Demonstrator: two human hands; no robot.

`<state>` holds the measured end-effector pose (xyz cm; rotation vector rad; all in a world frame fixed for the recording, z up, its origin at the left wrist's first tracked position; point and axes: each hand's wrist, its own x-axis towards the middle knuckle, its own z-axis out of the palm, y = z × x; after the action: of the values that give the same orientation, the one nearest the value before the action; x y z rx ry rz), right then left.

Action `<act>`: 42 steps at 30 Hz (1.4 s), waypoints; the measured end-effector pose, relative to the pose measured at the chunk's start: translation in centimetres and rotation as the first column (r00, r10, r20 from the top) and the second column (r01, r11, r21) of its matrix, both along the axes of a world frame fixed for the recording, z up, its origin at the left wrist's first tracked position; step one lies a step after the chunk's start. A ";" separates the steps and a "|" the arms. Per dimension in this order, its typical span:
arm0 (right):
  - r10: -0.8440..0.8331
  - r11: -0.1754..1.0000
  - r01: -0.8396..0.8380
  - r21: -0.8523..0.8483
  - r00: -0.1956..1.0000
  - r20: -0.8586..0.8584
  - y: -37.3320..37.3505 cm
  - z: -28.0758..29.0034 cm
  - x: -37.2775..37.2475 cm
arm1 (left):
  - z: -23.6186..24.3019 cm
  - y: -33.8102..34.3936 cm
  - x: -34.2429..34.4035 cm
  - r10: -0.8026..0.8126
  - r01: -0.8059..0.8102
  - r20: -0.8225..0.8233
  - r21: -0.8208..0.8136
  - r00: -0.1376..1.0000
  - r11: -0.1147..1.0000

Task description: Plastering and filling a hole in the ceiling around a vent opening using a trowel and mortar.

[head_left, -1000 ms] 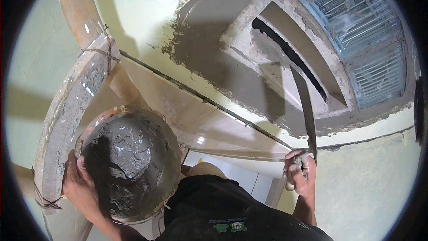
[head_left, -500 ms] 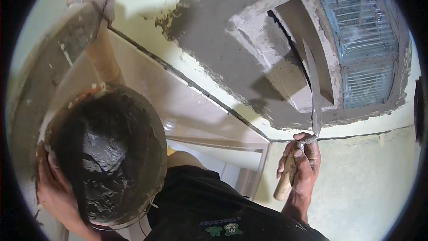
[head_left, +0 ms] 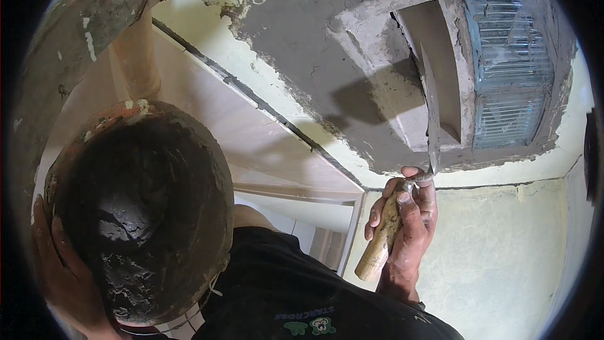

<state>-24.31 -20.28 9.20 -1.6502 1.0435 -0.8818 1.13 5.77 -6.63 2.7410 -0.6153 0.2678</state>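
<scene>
One trowel (head_left: 432,126), grey plaster (head_left: 302,56), pale recess (head_left: 371,41), greenish wall (head_left: 491,239)

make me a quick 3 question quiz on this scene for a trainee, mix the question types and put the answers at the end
1. True or false: the left hand is at the left side of the bucket.
2. Multiple choice: what is the right hand holding?
A) a paintbrush
B) a wooden-handled trowel
C) a hammer
3. Fill in the blank: in the picture, the bluish ribbed panel lies to the ____ of the recess.

Key: 1. True. 2. B. 3. Right.
</scene>
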 end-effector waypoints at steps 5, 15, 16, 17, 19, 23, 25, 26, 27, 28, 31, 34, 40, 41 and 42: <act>-0.032 0.999 0.032 0.011 0.999 0.007 0.2 -0.8 0.3 | 0.1 0.7 0.3 0.007 -0.006 -0.037 0.032 0.999 0.999; -0.070 0.997 0.070 0.027 0.997 0.013 0.0 -1.7 -0.3 | 1.2 -1.0 -0.5 0.063 -0.063 -0.011 0.012 0.998 0.998; -0.073 0.997 0.073 0.034 0.997 0.002 0.0 -1.7 -0.5 | 1.2 -0.7 -0.4 0.030 -0.029 -0.005 0.004 1.000 1.000; -0.073 0.997 0.073 0.034 0.997 0.004 0.0 -1.6 -0.6 | 1.1 -0.6 -0.3 -0.004 0.004 0.000 -0.004 1.000 1.000; -0.103 0.994 0.103 0.044 0.995 -0.014 0.0 -1.3 -0.7 | 1.0 -0.3 -0.1 -0.008 0.008 -0.002 0.008 1.000 1.000; -0.146 0.989 0.147 0.031 0.989 -0.028 0.1 -0.7 -1.0 | 1.3 -0.9 -0.3 0.016 -0.018 0.050 0.044 0.999 0.999; -0.169 0.986 0.169 0.008 0.986 0.004 0.0 -0.9 -1.2 | 1.0 -0.7 -0.1 0.011 -0.013 0.057 0.035 0.998 0.999; -0.165 0.986 0.165 0.007 0.986 0.012 0.1 -0.8 -1.1 | 0.9 -0.6 -0.1 0.003 -0.005 0.058 0.029 0.998 1.000; -0.118 0.993 0.118 0.015 0.992 0.037 0.3 -0.9 -0.7 | 0.9 -0.6 -0.2 0.007 -0.009 0.061 0.027 0.998 1.000; -0.071 0.997 0.070 0.023 0.995 0.063 0.5 -0.9 -0.3 | 1.0 -0.7 -0.5 0.052 -0.053 0.034 0.023 0.998 0.998; -0.001 0.999 0.000 0.034 0.999 0.047 0.4 -0.9 1.5 | 1.6 -0.6 -0.8 0.133 -0.132 -0.028 0.030 0.991 0.991; 0.033 0.999 -0.034 0.028 0.999 0.022 0.0 -0.9 2.0 | 1.0 -1.4 -0.7 0.148 -0.147 -0.112 0.013 0.983 0.989; 0.034 0.998 -0.034 0.053 0.999 0.009 -0.2 -1.1 2.6 | 0.6 -0.6 -0.4 0.033 -0.034 0.037 0.033 0.999 0.999; 0.025 0.998 -0.025 0.054 1.000 0.010 -0.2 -1.1 2.5 | 0.7 -0.7 -0.4 0.034 -0.036 0.044 0.049 0.998 0.998; 0.023 0.998 -0.024 0.061 1.000 0.013 -0.2 -1.2 2.5 | 0.9 -0.6 -0.5 0.037 -0.039 0.046 0.054 0.998 0.998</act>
<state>-21.79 -20.49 8.00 -1.6006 1.0313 -0.8357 0.65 5.19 -5.69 2.8088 -0.5908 0.3263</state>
